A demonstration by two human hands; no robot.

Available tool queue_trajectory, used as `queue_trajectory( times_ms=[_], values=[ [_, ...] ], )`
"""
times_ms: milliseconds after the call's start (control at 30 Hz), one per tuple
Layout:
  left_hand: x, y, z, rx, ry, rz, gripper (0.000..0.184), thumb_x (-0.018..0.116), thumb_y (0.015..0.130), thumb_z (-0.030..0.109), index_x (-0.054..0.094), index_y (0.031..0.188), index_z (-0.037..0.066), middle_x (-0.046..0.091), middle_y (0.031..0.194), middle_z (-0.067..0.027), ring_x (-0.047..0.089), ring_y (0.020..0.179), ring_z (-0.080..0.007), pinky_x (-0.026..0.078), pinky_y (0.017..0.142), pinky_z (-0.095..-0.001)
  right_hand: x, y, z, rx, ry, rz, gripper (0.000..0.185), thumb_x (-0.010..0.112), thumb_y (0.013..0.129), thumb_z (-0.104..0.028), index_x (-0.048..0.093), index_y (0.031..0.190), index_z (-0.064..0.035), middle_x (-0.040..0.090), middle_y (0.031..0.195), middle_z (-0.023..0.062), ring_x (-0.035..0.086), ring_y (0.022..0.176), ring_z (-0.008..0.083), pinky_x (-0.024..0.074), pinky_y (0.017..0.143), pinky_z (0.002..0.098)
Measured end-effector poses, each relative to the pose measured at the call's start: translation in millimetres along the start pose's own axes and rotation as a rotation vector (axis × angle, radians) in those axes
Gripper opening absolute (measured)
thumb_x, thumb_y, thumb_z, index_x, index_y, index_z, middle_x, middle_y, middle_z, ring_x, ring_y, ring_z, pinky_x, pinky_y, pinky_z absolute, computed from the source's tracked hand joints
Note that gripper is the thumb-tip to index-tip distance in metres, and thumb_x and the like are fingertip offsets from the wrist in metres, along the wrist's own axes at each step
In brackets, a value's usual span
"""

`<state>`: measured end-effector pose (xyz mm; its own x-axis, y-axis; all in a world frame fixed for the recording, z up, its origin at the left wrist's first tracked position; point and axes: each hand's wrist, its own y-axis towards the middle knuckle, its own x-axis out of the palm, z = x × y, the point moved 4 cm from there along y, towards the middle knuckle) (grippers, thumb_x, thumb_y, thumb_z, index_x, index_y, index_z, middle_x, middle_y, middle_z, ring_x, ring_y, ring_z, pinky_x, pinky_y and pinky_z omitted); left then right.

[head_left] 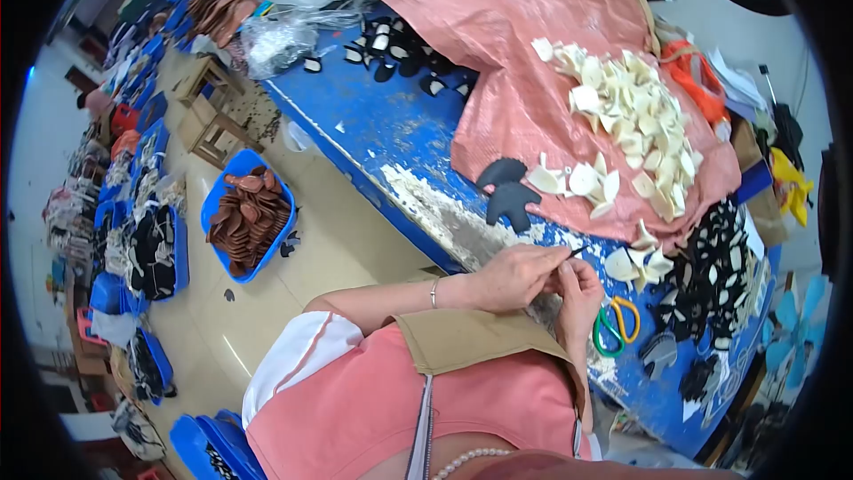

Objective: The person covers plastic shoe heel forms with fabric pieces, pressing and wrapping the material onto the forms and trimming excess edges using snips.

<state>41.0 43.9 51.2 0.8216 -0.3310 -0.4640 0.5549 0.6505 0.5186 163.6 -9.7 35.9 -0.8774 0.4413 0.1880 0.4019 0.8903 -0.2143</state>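
My left hand (517, 277), with a bracelet on its wrist, is closed in a pinch. Its fingertips meet those of my right hand (577, 295), also pinched, at the table's near edge. A small black piece (578, 251) pokes out at the joined fingertips; most of it is hidden. Just beyond them lie dark, scallop-edged flat pieces (510, 203). Beside my right hand rests a pair of scissors (613, 327) with one green and one orange handle. Cream-white curved pieces (638, 267) lie close to the fingers.
A pink woven sack (524, 44) covers much of the blue table (333, 116), with a heap of cream-white pieces (653, 116) on it. Black-and-white pieces (715, 276) pile up at right. On the floor, a blue basket (289, 200) holds brown pieces; wooden stools (213, 129) stand behind.
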Motion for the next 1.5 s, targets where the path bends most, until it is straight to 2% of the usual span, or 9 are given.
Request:
queue_trajectory(
  times_ms=[300, 433, 600, 800, 1100, 1200, 1333, 1433, 1500],
  values=[
    [3, 2, 2, 0.089, 0.211, -0.029, 0.038, 0.054, 0.080, 0.002, 0.056, 0.118, -0.003, 0.066, 0.103, -0.0134, 0.065, 0.082, -0.0270, 0.051, 0.071, -0.0311, -10, 9, 19, 0.067, -0.002, 0.012, 0.006, 0.056, 0.087, -0.005, 0.060, 0.085, -0.0003, 0.058, 0.068, 0.0043, 0.053, 0.057, 0.0090, 0.0449, 0.056, 0.0183],
    [0, 1, -8, -0.237, -0.183, -0.204, 0.032, 0.056, 0.080, 0.003, 0.061, 0.112, -0.002, 0.068, 0.095, -0.0111, 0.063, 0.072, -0.0229, 0.051, 0.065, -0.0293, -11, 9, 22, 0.005, 0.041, 0.001, 0.005, 0.056, 0.087, -0.004, 0.059, 0.085, -0.0004, 0.058, 0.068, 0.0047, 0.053, 0.056, 0.0095, 0.0444, 0.054, 0.0185],
    [-9, -3, -15, -0.442, -0.347, -0.188, 0.024, 0.059, 0.079, 0.005, 0.067, 0.101, -0.001, 0.069, 0.084, -0.0087, 0.062, 0.064, -0.0202, 0.049, 0.059, -0.0281, -7, 1, 22, -0.029, 0.004, -0.025, 0.003, 0.057, 0.086, -0.003, 0.059, 0.085, -0.0004, 0.058, 0.068, 0.0049, 0.053, 0.056, 0.0102, 0.0443, 0.053, 0.0190],
    [-6, -12, -22, -0.461, -0.312, -0.172, 0.017, 0.062, 0.077, 0.006, 0.069, 0.091, 0.000, 0.068, 0.077, -0.0083, 0.060, 0.060, -0.0204, 0.049, 0.056, -0.0279, -10, -7, 28, -0.063, -0.061, -0.014, 0.003, 0.058, 0.085, -0.003, 0.058, 0.086, -0.0001, 0.058, 0.068, 0.0053, 0.054, 0.055, 0.0107, 0.0450, 0.054, 0.0187],
    [-3, -14, -12, -0.257, -0.141, -0.152, 0.015, 0.062, 0.077, 0.006, 0.069, 0.089, 0.002, 0.068, 0.074, -0.0078, 0.059, 0.057, -0.0187, 0.047, 0.053, -0.0269, -13, -11, 28, -0.015, -0.043, 0.008, 0.002, 0.058, 0.085, -0.002, 0.058, 0.085, -0.0004, 0.060, 0.068, 0.0059, 0.056, 0.056, 0.0109, 0.0459, 0.054, 0.0182],
    [-7, -12, -6, -0.349, -0.209, -0.179, 0.014, 0.061, 0.078, 0.006, 0.069, 0.088, 0.002, 0.067, 0.073, -0.0058, 0.058, 0.056, -0.0143, 0.046, 0.052, -0.0253, -14, -11, 29, -0.017, -0.061, 0.025, 0.002, 0.057, 0.085, -0.003, 0.057, 0.084, -0.0007, 0.060, 0.069, 0.0059, 0.056, 0.056, 0.0108, 0.0456, 0.054, 0.0180],
    [2, -24, -25, -0.663, -0.553, -0.094, 0.013, 0.058, 0.082, 0.004, 0.068, 0.088, -0.001, 0.065, 0.072, -0.0015, 0.053, 0.062, -0.0074, 0.046, 0.057, -0.0200, -10, -14, 32, 0.059, -0.120, -0.012, 0.003, 0.056, 0.086, -0.005, 0.057, 0.084, -0.0026, 0.060, 0.071, 0.0059, 0.053, 0.056, 0.0106, 0.0431, 0.053, 0.0188],
    [-1, -24, -18, -0.783, -0.802, -0.138, 0.015, 0.061, 0.083, 0.004, 0.067, 0.096, -0.002, 0.067, 0.084, -0.0039, 0.056, 0.071, -0.0081, 0.047, 0.065, -0.0189, -10, -14, 38, 0.056, -0.047, -0.036, 0.001, 0.057, 0.084, -0.004, 0.056, 0.084, -0.0028, 0.057, 0.068, 0.0033, 0.053, 0.054, 0.0096, 0.0427, 0.051, 0.0188],
    [1, -30, -19, -0.839, -0.696, -0.186, 0.018, 0.063, 0.083, 0.005, 0.066, 0.099, -0.003, 0.067, 0.088, -0.0048, 0.057, 0.073, -0.0080, 0.047, 0.068, -0.0191, -8, -17, 41, 0.077, -0.109, -0.030, 0.004, 0.052, 0.084, -0.002, 0.056, 0.083, -0.0027, 0.055, 0.066, 0.0042, 0.051, 0.054, 0.0107, 0.0428, 0.053, 0.0193]
  ],
)
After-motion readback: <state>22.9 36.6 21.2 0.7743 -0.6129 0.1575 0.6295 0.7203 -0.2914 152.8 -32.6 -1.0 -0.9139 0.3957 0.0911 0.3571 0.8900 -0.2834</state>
